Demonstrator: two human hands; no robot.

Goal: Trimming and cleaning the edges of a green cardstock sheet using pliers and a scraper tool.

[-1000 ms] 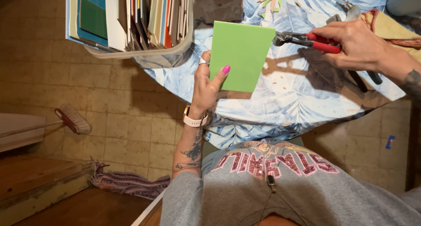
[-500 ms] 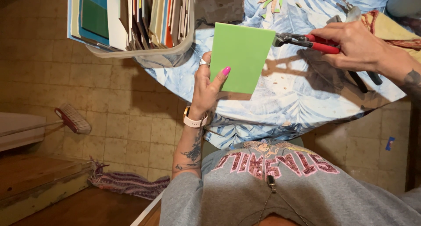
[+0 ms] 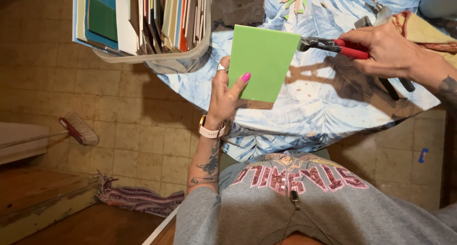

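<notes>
My left hand (image 3: 223, 97) holds a bright green rectangular tile (image 3: 264, 62) upright by its left edge, above a round table covered with a blue leaf-print cloth (image 3: 304, 116). My right hand (image 3: 388, 52) grips red-handled nippers (image 3: 333, 45), whose metal jaws bite the tile's right edge near its top corner. I wear a pale watch on the left wrist and a ring on one finger.
A clear plastic bin (image 3: 152, 59) packed with upright coloured tiles stands at the table's left edge. Small tile chips (image 3: 295, 0) and other tools (image 3: 376, 12) lie at the far side. A broom (image 3: 78, 128) and a striped rag (image 3: 138, 200) lie on the tiled floor.
Almost nothing has moved; the nippers stay at the tile's right edge and both hands keep their places.
</notes>
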